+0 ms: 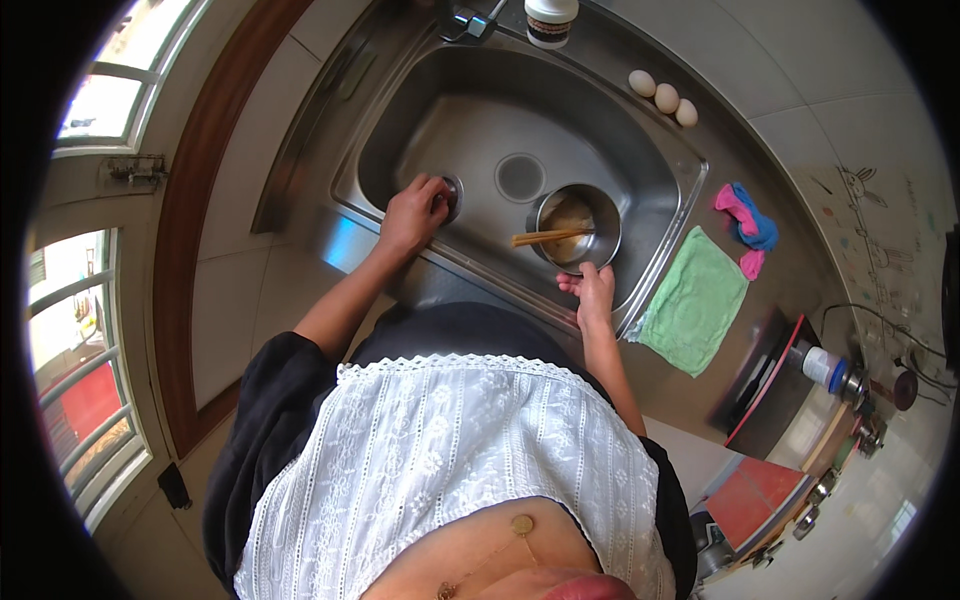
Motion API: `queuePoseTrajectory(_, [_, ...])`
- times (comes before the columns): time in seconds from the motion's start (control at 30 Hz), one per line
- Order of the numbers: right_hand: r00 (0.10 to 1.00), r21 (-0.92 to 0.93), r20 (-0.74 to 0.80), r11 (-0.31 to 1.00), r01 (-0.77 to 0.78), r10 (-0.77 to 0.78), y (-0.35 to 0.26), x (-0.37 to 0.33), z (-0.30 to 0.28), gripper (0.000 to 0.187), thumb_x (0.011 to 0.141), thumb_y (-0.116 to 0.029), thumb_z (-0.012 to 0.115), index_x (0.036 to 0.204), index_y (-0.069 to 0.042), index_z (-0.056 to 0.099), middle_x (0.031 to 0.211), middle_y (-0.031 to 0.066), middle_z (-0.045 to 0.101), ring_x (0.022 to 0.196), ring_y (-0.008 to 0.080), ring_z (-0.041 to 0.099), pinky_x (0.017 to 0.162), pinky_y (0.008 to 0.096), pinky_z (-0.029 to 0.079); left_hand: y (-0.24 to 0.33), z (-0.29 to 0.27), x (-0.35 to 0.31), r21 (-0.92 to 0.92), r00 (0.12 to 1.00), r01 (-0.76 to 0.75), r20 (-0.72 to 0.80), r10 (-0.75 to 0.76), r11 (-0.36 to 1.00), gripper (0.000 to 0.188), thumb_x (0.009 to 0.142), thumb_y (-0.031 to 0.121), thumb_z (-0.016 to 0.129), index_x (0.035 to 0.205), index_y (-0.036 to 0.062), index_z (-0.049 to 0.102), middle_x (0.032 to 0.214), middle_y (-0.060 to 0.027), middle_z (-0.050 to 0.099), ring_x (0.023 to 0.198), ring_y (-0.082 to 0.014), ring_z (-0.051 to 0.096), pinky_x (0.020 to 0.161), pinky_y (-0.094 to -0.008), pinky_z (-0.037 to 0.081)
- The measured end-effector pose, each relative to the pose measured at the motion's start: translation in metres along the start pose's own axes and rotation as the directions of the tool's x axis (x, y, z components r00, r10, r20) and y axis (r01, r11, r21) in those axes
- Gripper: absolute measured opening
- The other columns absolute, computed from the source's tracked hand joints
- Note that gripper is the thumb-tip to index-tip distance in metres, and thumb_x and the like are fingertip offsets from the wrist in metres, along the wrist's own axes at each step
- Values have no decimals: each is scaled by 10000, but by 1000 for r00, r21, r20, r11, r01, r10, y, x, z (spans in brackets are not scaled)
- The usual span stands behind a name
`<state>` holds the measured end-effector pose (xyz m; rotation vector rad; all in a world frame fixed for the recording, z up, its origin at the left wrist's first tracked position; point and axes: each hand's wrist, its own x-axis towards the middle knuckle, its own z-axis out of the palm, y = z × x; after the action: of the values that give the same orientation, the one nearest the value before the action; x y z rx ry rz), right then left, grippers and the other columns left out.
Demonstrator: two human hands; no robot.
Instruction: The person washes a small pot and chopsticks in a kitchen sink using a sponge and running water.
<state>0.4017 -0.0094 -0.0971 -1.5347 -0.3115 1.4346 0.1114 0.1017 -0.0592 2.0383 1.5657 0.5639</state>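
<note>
In the steel sink [455, 125], a metal pot [613, 235] stands near the front right corner. A little cloudy, brownish liquid [572, 215] lies inside it. A pair of wooden chopsticks [548, 237] leans in the pot, their ends sticking out over its left rim. My right hand [592, 290] grips the pot's near edge. To the left, my left hand [415, 212] has its fingers bent together at a round metal piece [455, 205] by the sink's near wall. What those fingers hold, if anything, is hidden. A round drain cover [521, 177] shows between the hands.
A faucet [470, 25] and a white tub [550, 22] stand behind the sink. Three eggs [667, 98] rest at the back right. A green cloth [693, 300] and a pink-and-blue cloth [748, 220] lie on the right counter, near a dark stove [765, 375].
</note>
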Motion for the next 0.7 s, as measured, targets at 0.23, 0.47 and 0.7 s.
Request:
queuePoseTrajectory(0.23, [998, 61, -68, 998, -7, 11, 2, 4, -4, 203, 843, -90, 483, 1000, 31, 446, 803, 171, 612, 611, 240, 638, 512, 304, 513, 0, -1, 2, 3, 1000, 9, 20, -9, 1000, 144, 780, 89, 590, 921, 62, 581, 904, -142, 568, 807, -356, 596, 705, -416, 485])
queuePoseTrajectory(0.47, [997, 80, -75, 997, 3, 3, 2, 4, -4, 200, 844, -80, 471, 996, 40, 422, 778, 188, 611, 581, 242, 629, 494, 302, 516, -2, -1, 3, -19, 998, 46, 37, -46, 999, 168, 771, 102, 586, 931, 53, 576, 943, -149, 581, 835, -368, 592, 732, -427, 482])
queuePoseTrajectory(0.7, [998, 79, -62, 997, 8, -3, 0, 4, -4, 213, 845, -78, 469, 1019, 38, 431, 772, 183, 609, 574, 240, 628, 487, 303, 513, -10, 5, 4, -176, 988, 151, 40, -146, 973, 210, 764, 72, 612, 973, 70, 588, 888, -133, 612, 769, -304, 615, 710, -368, 489])
